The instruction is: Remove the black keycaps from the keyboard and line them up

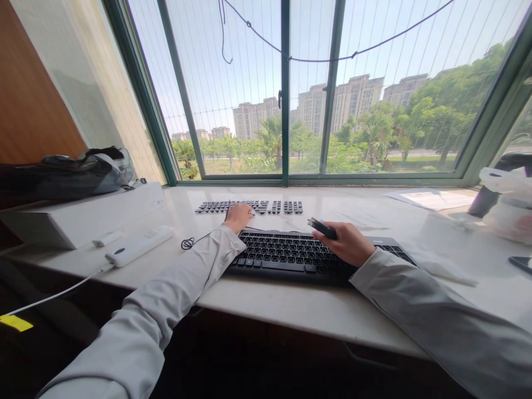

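A black keyboard (276, 257) lies near the table's front edge; many of its key positions show bare switch mounts without caps, while some bottom-row keys keep theirs. Behind it, loose black keycaps (286, 207) are laid out in rows on the tabletop. My left hand (238, 217) reaches over the keyboard to the front of those rows, its fingers curled together; what is at the fingertips is too small to tell. Above the right part of the keyboard, my right hand (347, 243) is closed round a small black-handled tool (323, 228) whose pale tip points left.
On the left, a white power strip (139, 245) with a cable lies in front of a white box (83, 216) bearing a dark bag (70, 172). Papers (430, 198) and a white plastic bag (509, 205) are at the right. A thin black cable (189, 243) coils beside my left sleeve.
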`<state>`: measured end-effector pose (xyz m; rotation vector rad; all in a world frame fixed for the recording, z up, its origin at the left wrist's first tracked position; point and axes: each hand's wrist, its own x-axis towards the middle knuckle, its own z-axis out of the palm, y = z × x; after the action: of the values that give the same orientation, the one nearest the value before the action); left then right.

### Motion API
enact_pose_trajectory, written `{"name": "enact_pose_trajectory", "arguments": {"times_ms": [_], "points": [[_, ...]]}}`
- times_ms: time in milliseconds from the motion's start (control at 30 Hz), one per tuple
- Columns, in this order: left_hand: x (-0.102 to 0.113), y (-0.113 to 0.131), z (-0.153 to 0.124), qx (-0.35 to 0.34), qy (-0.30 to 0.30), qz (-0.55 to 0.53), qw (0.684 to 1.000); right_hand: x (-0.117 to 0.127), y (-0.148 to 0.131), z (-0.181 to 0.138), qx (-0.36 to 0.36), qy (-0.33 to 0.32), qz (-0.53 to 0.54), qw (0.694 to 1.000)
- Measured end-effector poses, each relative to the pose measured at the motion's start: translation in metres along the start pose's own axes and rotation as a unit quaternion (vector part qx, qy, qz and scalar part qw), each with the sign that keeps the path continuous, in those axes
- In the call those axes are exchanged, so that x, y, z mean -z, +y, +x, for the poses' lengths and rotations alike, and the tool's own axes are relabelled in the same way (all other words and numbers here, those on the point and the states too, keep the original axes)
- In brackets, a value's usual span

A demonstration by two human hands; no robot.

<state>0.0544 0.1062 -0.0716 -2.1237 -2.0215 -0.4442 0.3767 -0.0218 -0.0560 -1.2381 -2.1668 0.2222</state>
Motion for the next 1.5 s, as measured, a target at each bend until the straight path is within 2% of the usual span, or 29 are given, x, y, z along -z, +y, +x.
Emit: {"name": "enact_pose_trajectory", "arguments": {"times_ms": [367,667,1500], "points": [[0.007,0.008,-0.005,-0.014,0.014,0.024,1.000,0.000,0.000,0.000,0.003,-0.001,-0.011,1.000],[0.002,0.006,-0.002,-0.048,-0.006,0.039,0.998,-0.001,-0.001,0.000,0.003,-0.008,-0.009,1.000],[-0.006,0.000,0.004,-0.070,-0.027,0.085,0.994,-0.002,-0.001,0.000,0.008,-0.014,-0.010,1.000]]}}
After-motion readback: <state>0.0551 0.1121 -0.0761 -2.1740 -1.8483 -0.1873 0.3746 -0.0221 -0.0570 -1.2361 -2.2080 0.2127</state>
